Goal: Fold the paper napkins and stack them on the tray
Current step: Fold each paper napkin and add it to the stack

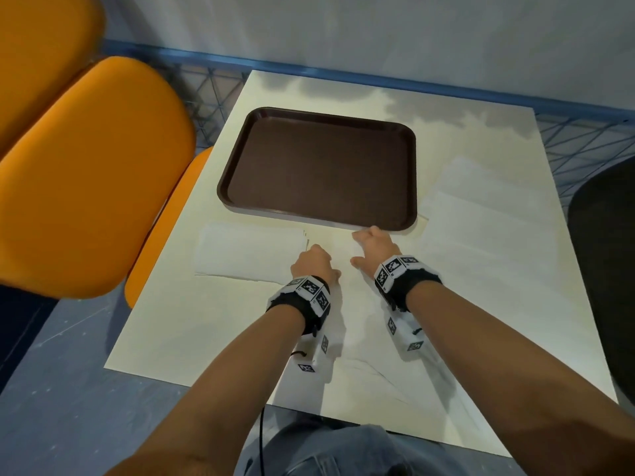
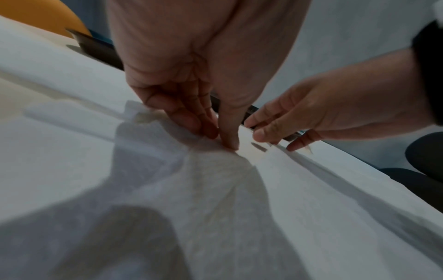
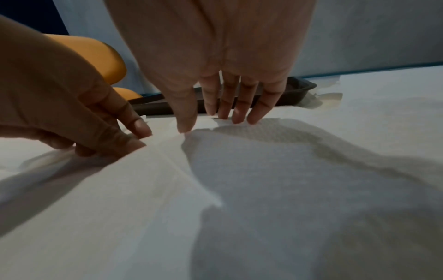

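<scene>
Pinching napkin (image 2: 215,189) edge, your left hand (image 1: 314,264); right hand (image 1: 372,247) flat, fingers straight, pressing far edge just before empty tray (image 1: 410,173). Align corners first, then crease firmly.

The head view looks steeply down from above and behind both hands, taking in the whole surface (image 1: 178,338). Each wrist view sits low and close behind its own hand, facing forward along the fingers. All three share the strip just ahead of the hands, where the tray (image 1: 319,218) (image 2: 100,51) (image 3: 297,91) edge lies.
</scene>
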A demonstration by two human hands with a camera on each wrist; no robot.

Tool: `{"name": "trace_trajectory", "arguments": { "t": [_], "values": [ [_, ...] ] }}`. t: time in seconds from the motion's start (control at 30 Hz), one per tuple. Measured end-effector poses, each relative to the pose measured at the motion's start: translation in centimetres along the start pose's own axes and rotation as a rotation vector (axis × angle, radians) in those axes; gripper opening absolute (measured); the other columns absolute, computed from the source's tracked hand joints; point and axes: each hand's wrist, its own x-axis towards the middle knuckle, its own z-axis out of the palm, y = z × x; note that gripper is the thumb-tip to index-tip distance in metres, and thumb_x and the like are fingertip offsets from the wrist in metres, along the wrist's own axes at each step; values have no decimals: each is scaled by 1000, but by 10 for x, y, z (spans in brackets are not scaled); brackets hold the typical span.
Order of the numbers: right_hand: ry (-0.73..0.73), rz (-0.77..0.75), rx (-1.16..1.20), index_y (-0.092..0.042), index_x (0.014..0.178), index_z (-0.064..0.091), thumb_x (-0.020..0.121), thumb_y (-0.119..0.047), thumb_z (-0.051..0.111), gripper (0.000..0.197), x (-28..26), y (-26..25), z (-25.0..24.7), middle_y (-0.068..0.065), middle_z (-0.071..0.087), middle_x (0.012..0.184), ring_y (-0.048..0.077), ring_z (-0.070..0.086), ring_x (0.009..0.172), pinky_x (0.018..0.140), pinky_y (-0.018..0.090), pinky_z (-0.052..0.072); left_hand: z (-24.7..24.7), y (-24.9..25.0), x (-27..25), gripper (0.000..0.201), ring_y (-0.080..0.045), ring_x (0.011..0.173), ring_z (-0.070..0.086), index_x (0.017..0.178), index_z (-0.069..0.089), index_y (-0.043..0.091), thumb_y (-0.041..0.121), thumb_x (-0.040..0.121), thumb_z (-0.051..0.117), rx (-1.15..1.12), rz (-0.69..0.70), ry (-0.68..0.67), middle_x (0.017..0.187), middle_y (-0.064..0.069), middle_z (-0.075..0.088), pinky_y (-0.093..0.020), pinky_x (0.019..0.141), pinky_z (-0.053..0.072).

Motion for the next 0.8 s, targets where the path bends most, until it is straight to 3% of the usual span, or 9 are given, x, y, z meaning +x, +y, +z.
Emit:
{"name": "trace_trajectory", "arguments": {
  "t": [0.07, 0.23, 0.37, 0.47, 0.53, 0.6, 0.67, 0.73, 0.8],
  "values": [
    [17, 7, 1, -21, 133, 45, 88, -28, 60, 48, 4, -4, 0, 3, 41, 136, 24, 37, 128, 106, 38, 33, -1, -2, 1, 37, -23, 106, 59, 114, 56, 18, 30, 83, 71, -2, -11, -12, 113, -3, 64, -32, 90, 47],
    [72, -23, -36, -22, 97, 64, 90, -30, 57, 12, 4, -13, -5, 3, 55, 115, 23, 46, 114, 95, 38, 40, -3, -8, 1, 40, -24, 103, 61, 112, 53, 19, 27, 79, 74, -41, -23, -7, 108, -2, 66, -34, 89, 48],
    [181, -67, -21, -18, 95, 72, 90, -30, 58, 19, 1, -13, -11, 4, 60, 109, 24, 48, 109, 89, 37, 42, -4, -8, -2, 48, -20, 106, 58, 114, 50, 24, 37, 75, 75, -51, 28, 23, 112, 3, 62, -35, 91, 45],
    [305, -167, 49, -17, 91, 71, 88, -32, 60, 18, -6, -16, -23, -3, 58, 112, 20, 42, 113, 93, 35, 32, -12, -5, -7, 56, -19, 108, 54, 115, 53, 29, 56, 71, 72, -86, 146, 73, 115, 3, 57, -40, 91, 45],
    [351, -263, 157, -17, 86, 68, 89, -29, 59, 16, -13, -21, -39, -5, 58, 108, 17, 44, 109, 92, 35, 30, -24, -3, -11, 40, -18, 94, 57, 101, 58, 25, 54, 76, 70, -212, 244, 16, 102, 2, 60, -32, 78, 49],
    [305, -297, 326, -16, 85, 57, 93, -26, 52, 13, -19, -27, -60, -4, 57, 89, 14, 50, 88, 84, 33, 38, -41, -1, -17, 25, -16, 74, 58, 78, 58, 21, 43, 82, 69, -384, 291, -102, 80, 4, 62, -21, 60, 44],
    [227, -290, 474, -15, 96, 50, 93, -29, 53, 15, -24, -30, -79, -4, 54, 84, 10, 50, 74, 74, 29, 39, -59, 2, -22, 23, -15, 68, 63, 71, 62, 19, 38, 80, 73, -545, 276, -172, 75, 2, 66, -23, 62, 49],
    [134, -292, 478, -16, 110, 50, 85, -34, 65, 35, -27, -27, -94, -1, 59, 96, 13, 57, 83, 77, 28, 45, -73, 4, -23, 20, -18, 70, 66, 76, 67, 15, 33, 78, 76, -634, 292, -186, 78, -3, 70, -31, 71, 53],
    [83, -287, 380, -12, 107, 57, 80, -30, 71, 35, -28, -21, -101, 5, 65, 99, 20, 62, 90, 82, 35, 50, -84, 5, -22, 18, -19, 71, 66, 84, 69, 12, 26, 77, 77, -713, 317, -174, 81, -5, 70, -33, 72, 53]
  ]
}}
